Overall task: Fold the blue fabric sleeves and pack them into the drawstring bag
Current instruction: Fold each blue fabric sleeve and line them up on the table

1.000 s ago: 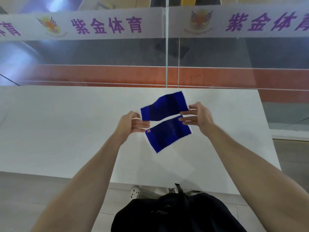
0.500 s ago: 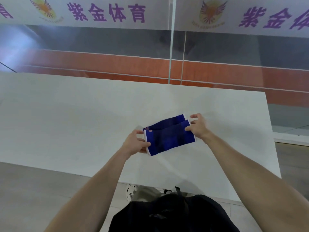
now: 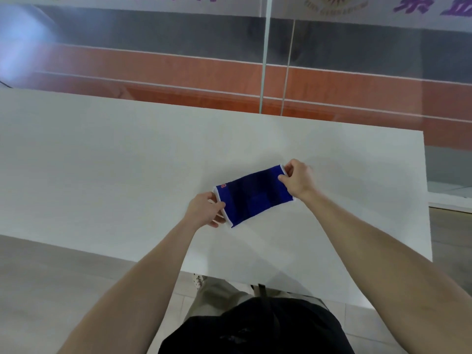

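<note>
The blue fabric sleeves (image 3: 254, 195) with white-trimmed ends lie stacked as one flat bundle just above the white table (image 3: 115, 162), slanting from lower left to upper right. A small red logo shows near the left end. My left hand (image 3: 205, 210) pinches the left end. My right hand (image 3: 297, 178) pinches the right end. I see only the top sleeve; the one under it is hidden. No drawstring bag is in view.
The table's near edge runs diagonally below my forearms, and its right edge lies at about x 1680. Behind the table stands a glass partition (image 3: 264, 60) with an orange and grey wall band. My dark clothing (image 3: 255, 328) and a shoe show below the table.
The two sleeves were held apart, one above the other, then brought together into one stack. Both hands moved down toward the table, and the view tilted downward.
</note>
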A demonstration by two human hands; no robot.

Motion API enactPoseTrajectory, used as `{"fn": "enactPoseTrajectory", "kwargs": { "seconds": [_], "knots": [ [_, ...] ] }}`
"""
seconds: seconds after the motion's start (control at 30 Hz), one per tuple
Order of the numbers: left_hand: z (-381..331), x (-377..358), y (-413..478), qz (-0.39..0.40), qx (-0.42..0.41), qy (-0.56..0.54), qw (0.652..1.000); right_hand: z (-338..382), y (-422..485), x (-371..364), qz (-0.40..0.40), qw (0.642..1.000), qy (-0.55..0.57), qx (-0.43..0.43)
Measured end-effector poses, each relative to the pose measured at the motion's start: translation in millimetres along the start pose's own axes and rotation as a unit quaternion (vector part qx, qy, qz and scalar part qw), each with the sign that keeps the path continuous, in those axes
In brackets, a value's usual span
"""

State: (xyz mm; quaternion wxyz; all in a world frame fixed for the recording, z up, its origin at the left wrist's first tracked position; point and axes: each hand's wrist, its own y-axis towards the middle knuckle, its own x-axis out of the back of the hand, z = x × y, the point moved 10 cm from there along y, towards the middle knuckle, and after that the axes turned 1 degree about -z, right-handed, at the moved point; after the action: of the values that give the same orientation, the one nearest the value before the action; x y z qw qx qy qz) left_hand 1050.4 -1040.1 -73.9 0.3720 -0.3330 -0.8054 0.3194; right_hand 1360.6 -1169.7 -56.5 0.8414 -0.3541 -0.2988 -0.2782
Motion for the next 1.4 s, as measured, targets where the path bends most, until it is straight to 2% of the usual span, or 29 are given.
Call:
{"fn": "enactPoseTrajectory", "kwargs": {
  "seconds": [0.3, 0.47, 0.6, 0.8, 0.9, 1.0, 1.2, 1.4],
  "knots": [
    [4, 4, 1, -0.028, 0.022, 0.014, 0.999, -3, 0, -1, 0.019, 1.0, -0.022, 0.0],
    [6, 15, 3, -0.086, 0.001, 0.122, 0.989, 5, -5, -6, 0.012, 0.994, -0.104, 0.02],
    [-12, 16, 7, -0.116, -0.053, 0.193, 0.973, 0, -5, -5, 0.006, 0.987, -0.161, -0.026],
    [-14, 8, 8, -0.12, -0.018, 0.138, 0.983, -11, -14, -17, 0.033, 0.986, -0.141, -0.084],
    [-17, 6, 5, -0.104, -0.034, 0.119, 0.987, -10, -22, -22, 0.047, 0.991, -0.103, -0.065],
    [-16, 16, -1, -0.066, -0.031, 0.028, 0.997, -2, -37, -19, 0.057, 0.997, -0.035, -0.04],
    [-33, 60, -32, -0.086, -0.053, -0.121, 0.988, 46, -76, -13, 0.041, 0.994, 0.105, 0.008],
    [-35, 97, -46, -0.138, -0.075, -0.068, 0.985, 112, -106, -41, 0.076, 0.985, 0.144, 0.063]
  ]
}}
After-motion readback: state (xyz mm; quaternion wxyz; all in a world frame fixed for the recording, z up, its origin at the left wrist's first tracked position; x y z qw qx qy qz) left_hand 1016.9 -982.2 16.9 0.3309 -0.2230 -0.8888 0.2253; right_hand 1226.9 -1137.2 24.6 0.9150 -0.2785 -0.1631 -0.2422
